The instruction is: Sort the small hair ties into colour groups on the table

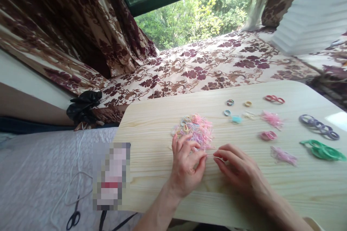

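A loose pile of small pastel elastic bands (196,130), mostly pink, lilac and yellow, lies on the pale wooden table (151,173). My left hand (185,160) is at the near edge of this pile, thumb and index finger pinched together. Just to its right, my right hand (238,166) also has thumb and fingertips drawn close, a small gap from the left. Whatever is between the fingertips of either hand is too small to make out. Little sorted heaps lie farther right: pink bands (271,119), lilac bands (283,156) and light blue bands (236,119).
Larger rings lie at the right: purple hair ties (319,127), green hair ties (325,150), red rings (274,99), pink rings (268,135). A pixelated object (111,177) rests at the left table edge. Scissors (73,218) and a white cable lie on the bedspread.
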The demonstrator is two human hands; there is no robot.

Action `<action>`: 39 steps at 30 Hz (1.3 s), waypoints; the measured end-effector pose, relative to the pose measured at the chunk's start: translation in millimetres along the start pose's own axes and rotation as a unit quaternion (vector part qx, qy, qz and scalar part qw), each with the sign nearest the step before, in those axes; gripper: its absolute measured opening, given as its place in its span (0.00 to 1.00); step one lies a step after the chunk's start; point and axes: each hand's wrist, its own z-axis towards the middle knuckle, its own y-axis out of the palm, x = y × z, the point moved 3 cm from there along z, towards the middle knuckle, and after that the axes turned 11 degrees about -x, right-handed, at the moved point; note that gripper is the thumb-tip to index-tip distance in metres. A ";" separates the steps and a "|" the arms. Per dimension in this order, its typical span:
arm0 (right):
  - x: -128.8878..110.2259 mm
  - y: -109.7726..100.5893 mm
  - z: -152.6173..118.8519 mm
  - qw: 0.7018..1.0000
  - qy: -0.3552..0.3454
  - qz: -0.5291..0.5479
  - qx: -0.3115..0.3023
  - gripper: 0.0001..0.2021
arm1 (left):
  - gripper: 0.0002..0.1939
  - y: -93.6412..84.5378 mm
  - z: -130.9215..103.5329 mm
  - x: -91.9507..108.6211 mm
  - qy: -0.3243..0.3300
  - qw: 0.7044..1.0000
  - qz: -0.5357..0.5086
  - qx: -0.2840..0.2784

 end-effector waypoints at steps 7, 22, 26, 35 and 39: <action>-0.9 -0.1 3.1 1.000 0.011 0.015 -0.019 0.08 | 0.06 -2.2 0.2 2.9 0.000 1.000 -0.008 -0.007; -0.9 -0.5 -1.9 1.000 0.016 0.024 0.005 0.03 | 0.06 -3.2 0.0 2.5 0.004 1.000 0.002 0.006; -1.4 -0.4 -1.3 1.000 0.005 0.010 0.008 0.03 | 0.06 -3.0 0.5 2.8 0.006 1.000 0.005 0.004; -1.5 -1.5 1.2 1.000 0.010 0.021 0.020 0.06 | 0.05 -1.3 0.6 3.0 0.015 1.000 0.006 0.009; 3.0 -3.1 -0.6 0.997 0.055 0.030 0.049 0.06 | 0.06 -3.0 0.5 2.7 0.006 1.000 0.008 0.015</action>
